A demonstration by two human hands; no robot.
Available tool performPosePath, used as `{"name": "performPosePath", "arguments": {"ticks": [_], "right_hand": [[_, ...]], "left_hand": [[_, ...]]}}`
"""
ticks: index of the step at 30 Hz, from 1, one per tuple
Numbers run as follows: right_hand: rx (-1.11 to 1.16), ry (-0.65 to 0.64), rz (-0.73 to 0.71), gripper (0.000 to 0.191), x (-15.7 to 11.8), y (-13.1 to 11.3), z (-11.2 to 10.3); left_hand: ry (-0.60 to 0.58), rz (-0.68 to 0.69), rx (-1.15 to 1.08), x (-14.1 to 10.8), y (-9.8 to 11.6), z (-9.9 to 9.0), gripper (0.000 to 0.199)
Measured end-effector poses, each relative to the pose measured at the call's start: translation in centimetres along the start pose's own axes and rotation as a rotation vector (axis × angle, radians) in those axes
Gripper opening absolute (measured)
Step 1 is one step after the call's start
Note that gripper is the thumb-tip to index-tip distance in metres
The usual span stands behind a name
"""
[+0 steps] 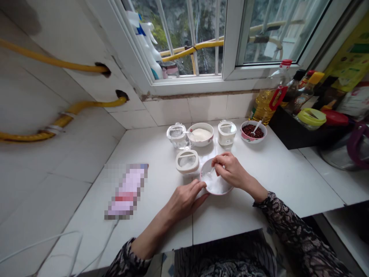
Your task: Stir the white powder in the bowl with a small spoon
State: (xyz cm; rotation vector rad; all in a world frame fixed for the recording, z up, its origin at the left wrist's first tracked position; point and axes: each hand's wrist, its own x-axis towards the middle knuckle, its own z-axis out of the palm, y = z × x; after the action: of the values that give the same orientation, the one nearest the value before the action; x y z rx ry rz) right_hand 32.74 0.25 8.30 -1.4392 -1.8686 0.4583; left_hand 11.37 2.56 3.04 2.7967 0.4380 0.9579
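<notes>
A white bowl (227, 190) with a pinkish rim stands near the front of the counter, with white granular stuff (215, 185) inside. My left hand (186, 198) holds the bowl's left side, fingertips at the rim and thumb lower down. Over the bowl, the fingers of my right hand (230, 169) are pinched on a small pale spoon (211, 174) that dips into the white stuff; its handle is mostly hidden by the fingers. Just left of the bowl sits a lidded clear seasoning box (187, 161) with white contents.
Behind stand another seasoning box (177, 135), a bowl of white grains (201, 134), a third box (226, 132) and a bowl of dark red beans (253, 132) with a spoon. An oil bottle (263, 100) and condiments are at back right. A blurred-out phone-like item (128, 190) lies left, with a cable.
</notes>
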Motion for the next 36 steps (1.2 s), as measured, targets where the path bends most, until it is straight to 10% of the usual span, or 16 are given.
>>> {"name": "performPosePath", "arguments": {"ticks": [20, 36], "right_hand": [[0.667, 0.12, 0.391, 0.01, 0.7, 0.7, -1.4], [0.353, 0.146, 0.254, 0.016, 0.4, 1.1, -0.8]], "left_hand": [[0.011, 0.01, 0.003, 0.0, 0.0, 0.1, 0.014], [0.011, 0.011, 0.006, -0.2, -0.2, 0.3, 0.014]]}}
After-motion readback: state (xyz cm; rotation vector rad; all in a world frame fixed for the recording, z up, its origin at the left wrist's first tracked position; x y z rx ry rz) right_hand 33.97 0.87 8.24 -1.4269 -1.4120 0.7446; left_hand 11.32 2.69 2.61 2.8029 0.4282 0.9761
